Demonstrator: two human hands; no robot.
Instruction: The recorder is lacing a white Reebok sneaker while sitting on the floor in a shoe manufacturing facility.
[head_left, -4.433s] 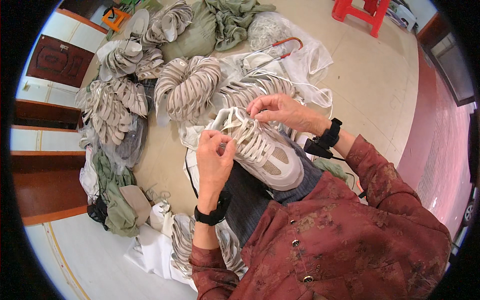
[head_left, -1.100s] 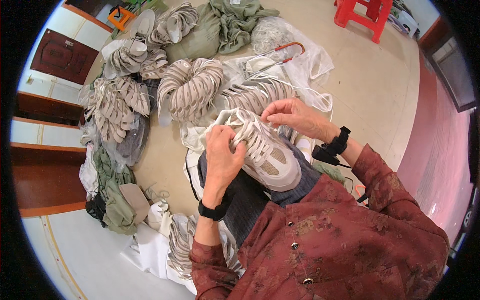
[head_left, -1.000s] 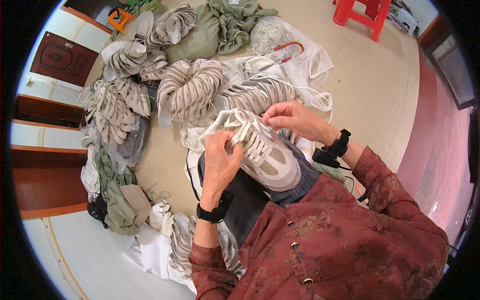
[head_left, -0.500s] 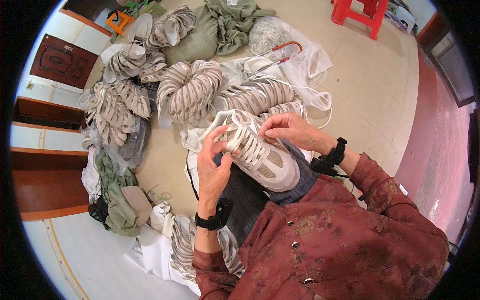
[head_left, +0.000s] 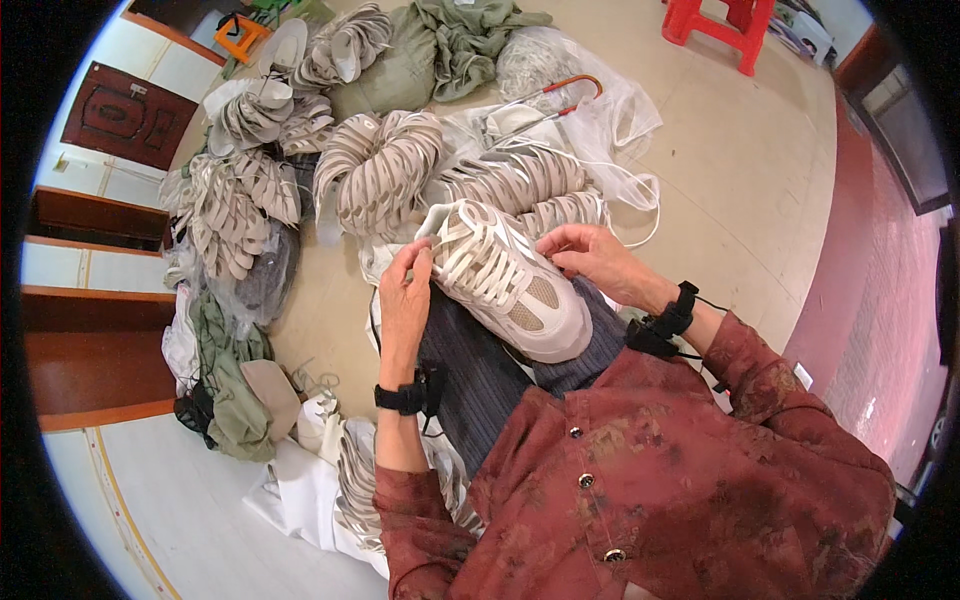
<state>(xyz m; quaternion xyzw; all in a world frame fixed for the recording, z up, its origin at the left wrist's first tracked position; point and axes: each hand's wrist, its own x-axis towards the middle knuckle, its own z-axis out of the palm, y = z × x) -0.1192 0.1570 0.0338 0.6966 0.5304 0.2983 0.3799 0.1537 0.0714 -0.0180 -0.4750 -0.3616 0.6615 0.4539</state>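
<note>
A beige and white sneaker [head_left: 545, 320] rests on my lap, its toe toward me and its pale shoelace [head_left: 484, 272] threaded across the tongue. On the shoe's left edge, near the collar, my left hand [head_left: 405, 290] is closed in a pinch on the shoelace. My right hand [head_left: 598, 262] is at the shoe's right side with curled fingers and thumb drawn together. Whatever lies between those right fingertips is hidden by the hand and too small to name.
Bundled rings of beige shoe uppers [head_left: 380, 175] lie on the floor ahead. Beyond them are green sacks [head_left: 395, 65] and a clear plastic bag [head_left: 625, 115] with a red hooked handle [head_left: 585, 82]. A red stool [head_left: 715, 30] stands far right; wooden drawers [head_left: 100, 350] line the left.
My left hand has drawn back from over the laces to the shoe's left edge. My right hand has shifted slightly right, away from the tongue. The shoe has moved slightly up and left.
</note>
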